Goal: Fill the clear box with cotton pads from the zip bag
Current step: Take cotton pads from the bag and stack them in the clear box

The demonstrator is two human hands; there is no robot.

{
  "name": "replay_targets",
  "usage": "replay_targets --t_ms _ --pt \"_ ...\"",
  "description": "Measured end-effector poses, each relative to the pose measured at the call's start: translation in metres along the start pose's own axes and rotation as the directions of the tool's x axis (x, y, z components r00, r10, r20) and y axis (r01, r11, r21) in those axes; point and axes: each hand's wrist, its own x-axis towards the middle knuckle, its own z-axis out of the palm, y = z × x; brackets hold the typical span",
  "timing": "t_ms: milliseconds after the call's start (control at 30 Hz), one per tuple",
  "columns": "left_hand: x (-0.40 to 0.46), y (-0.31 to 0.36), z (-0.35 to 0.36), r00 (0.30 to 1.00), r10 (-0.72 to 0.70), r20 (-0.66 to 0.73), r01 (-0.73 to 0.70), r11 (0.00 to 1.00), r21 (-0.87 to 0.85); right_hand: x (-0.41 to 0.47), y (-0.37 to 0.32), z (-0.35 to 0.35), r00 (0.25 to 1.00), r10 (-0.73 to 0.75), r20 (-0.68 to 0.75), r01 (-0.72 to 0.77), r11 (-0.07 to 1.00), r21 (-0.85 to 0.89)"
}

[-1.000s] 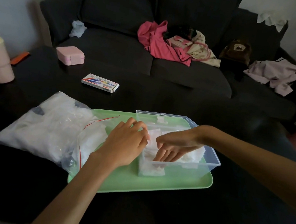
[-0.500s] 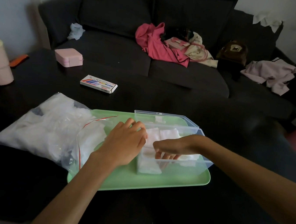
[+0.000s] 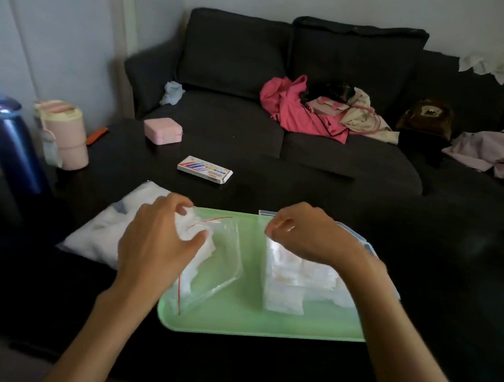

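From the head camera, a green tray (image 3: pixel 245 327) sits on a dark table (image 3: pixel 306 190). The clear box (image 3: pixel 361 236) stands on the right part of the tray. White cotton pads (image 3: pixel 294 276) are already stacked inside it. The zip bag (image 3: pixel 100 231) lies to the left, with its open mouth resting on the tray and its fat end on the table.

Some things could go wrong from here. The bag is thin and slippery, so a big pull could drag it off the tray and spill pads. A bunch of pads is soft and loose, so some could drop on the way to the box. The right arm is just over the box and could bump it.

The left hand (image 3: pixel 155 243) is at the bag's mouth, palm down. Its fingers are curled and it pinches some of the pads (image 3: pixel 196 231) there. The right hand (image 3: pixel 305 237) hangs over the box with its fingers curled under. It is hard to tell if it holds anything.

Farther back on the table are a pink case (image 3: pixel 163 130) and a small flat packet (image 3: pixel 204 169).
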Motion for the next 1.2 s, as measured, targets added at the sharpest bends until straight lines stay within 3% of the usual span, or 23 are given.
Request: replay_targets --t_ms 67,200,300,467,633,800,900,1067,1133,1200 --pt "-0.006 -0.021 -0.013 0.984 -0.149 0.101 0.141 0.986 0.085 0.002 -0.018 0.019 0.994 -0.074 -0.085 0.078 0.996 0.052" --pt "-0.009 -0.050 -0.021 0.953 -0.229 0.201 0.190 0.962 0.195 0.006 -0.035 0.061 0.959 -0.216 -0.185 0.219 0.976 -0.002" --pt "-0.008 -0.065 -0.021 0.929 -0.237 0.286 0.209 0.970 0.124 0.007 -0.034 0.097 0.924 -0.289 -0.251 0.284 0.957 -0.055" --pt "-0.010 -0.074 -0.019 0.902 -0.204 0.381 0.211 0.977 0.023 0.017 -0.036 0.129 0.928 -0.297 -0.223 0.280 0.954 -0.105" --pt "-0.010 -0.074 -0.022 0.906 -0.188 0.378 0.177 0.982 0.064 0.027 -0.049 0.149 0.948 -0.263 -0.180 0.217 0.946 -0.239" --pt "-0.011 -0.068 -0.022 0.934 -0.169 0.314 0.121 0.979 0.166 0.024 -0.044 0.140 0.940 -0.242 -0.242 0.245 0.969 -0.018" --pt "-0.010 -0.064 -0.019 0.972 -0.121 0.202 0.083 0.979 0.186 0.018 -0.034 0.122 0.946 -0.190 -0.263 0.225 0.968 0.111" --pt "-0.008 -0.027 -0.017 0.999 0.032 -0.014 -0.034 0.990 -0.139 0.004 -0.019 0.095 0.933 0.003 -0.361 0.216 0.797 0.564" --pt "-0.008 -0.005 -0.012 0.998 0.016 0.063 0.003 0.955 -0.297 -0.003 -0.012 0.088 0.838 0.047 -0.544 0.302 0.790 0.533" --pt "-0.009 0.012 -0.006 0.966 -0.031 0.257 0.155 0.863 -0.481 -0.009 -0.009 0.082 0.663 -0.060 -0.746 0.400 0.871 0.286"
